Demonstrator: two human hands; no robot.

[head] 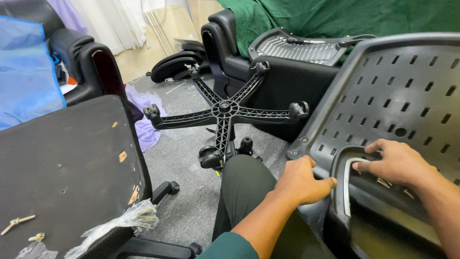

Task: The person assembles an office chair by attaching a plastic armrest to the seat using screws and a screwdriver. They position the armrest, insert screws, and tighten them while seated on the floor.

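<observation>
Left hand (301,182) curled closed on the edge of a black perforated plastic seat pan (397,100), thumb on top, at the lower left corner of the panel. Right hand (395,163) lies flat, fingers together and extended, pressing on a curved black armrest bracket (342,192) with a pale inner strip; not gripping it. A few small metal screws (383,182) show just under the right palm. The bracket sits against the underside of the seat pan, which leans tilted toward the person, over the knee in dark trousers (242,187). Judged step: seating the bracket on the pan, one hand steadying, the other aligning. The next move would seem to call for keeping the holes lined up while the screws are started. To the left, near, an upholstered black seat cushion (67,172) with worn spots, serving as table; on it crumpled clear plastic wrap (122,223) and some small pale fasteners (17,223). Beyond, on grey carpet (182,158), an upturned five-star chair base (225,112) with castors. Farther back: black padded chair parts (96,62), another slotted panel (297,48), green cloth (335,17), blue sheet (24,72), pale curtain (115,19). Room cluttered, workshop-like.
</observation>
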